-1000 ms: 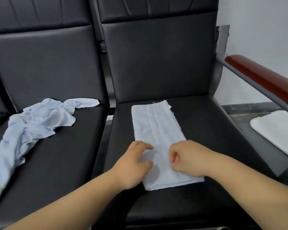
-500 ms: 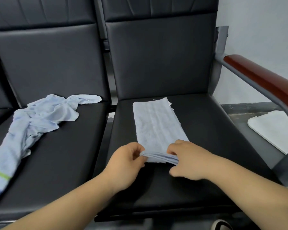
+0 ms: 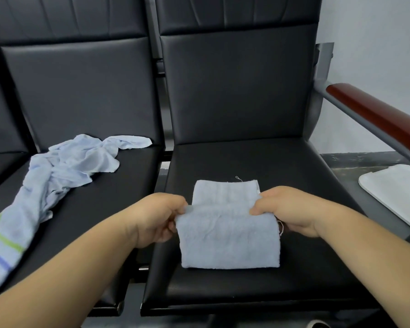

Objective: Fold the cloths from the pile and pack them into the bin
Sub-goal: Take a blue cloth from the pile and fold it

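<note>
A row of black seats stands against a pale wall. Nearest, two bare forearms reach in over the front edge of the right-hand seat. The left hand and right hand each pinch one end of the upper fold of a pale blue cloth, thumb and fingers curled on the edge. The cloth lies between the hands on the seat, its near half doubled over and hanging toward the person, and its far strip lies flat just beyond the fingertips. A loose thread sticks up at its far edge. Left of the left hand and farther back, the pile of crumpled blue cloths sprawls over the next seat. To the right of the right hand, past the seat edge, lies a flat white slab. Above that slab runs a red-brown armrest.
</note>
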`<state>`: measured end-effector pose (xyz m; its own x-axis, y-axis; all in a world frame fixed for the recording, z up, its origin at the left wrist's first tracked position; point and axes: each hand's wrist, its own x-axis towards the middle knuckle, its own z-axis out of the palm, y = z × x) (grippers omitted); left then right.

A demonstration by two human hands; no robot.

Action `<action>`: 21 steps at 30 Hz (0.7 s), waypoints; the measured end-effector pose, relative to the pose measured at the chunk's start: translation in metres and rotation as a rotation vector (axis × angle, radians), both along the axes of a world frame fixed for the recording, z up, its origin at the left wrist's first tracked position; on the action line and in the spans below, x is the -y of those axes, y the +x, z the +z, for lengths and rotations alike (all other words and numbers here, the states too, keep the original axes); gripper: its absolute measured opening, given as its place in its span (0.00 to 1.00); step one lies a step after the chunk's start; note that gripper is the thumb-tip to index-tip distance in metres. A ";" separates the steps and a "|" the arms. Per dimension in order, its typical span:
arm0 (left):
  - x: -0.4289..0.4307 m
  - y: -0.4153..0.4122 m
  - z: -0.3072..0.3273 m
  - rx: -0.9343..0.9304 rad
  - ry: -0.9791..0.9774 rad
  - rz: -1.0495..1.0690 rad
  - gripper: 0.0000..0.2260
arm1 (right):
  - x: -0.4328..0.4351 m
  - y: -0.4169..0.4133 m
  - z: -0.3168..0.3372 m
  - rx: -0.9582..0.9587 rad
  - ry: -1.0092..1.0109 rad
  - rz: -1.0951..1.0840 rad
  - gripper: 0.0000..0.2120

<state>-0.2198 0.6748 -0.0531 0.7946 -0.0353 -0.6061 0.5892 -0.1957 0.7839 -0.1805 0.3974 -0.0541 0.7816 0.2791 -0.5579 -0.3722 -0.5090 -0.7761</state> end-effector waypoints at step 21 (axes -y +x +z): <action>0.031 0.097 -0.064 0.532 0.550 0.214 0.05 | -0.010 0.078 -0.048 0.412 -0.318 -0.260 0.12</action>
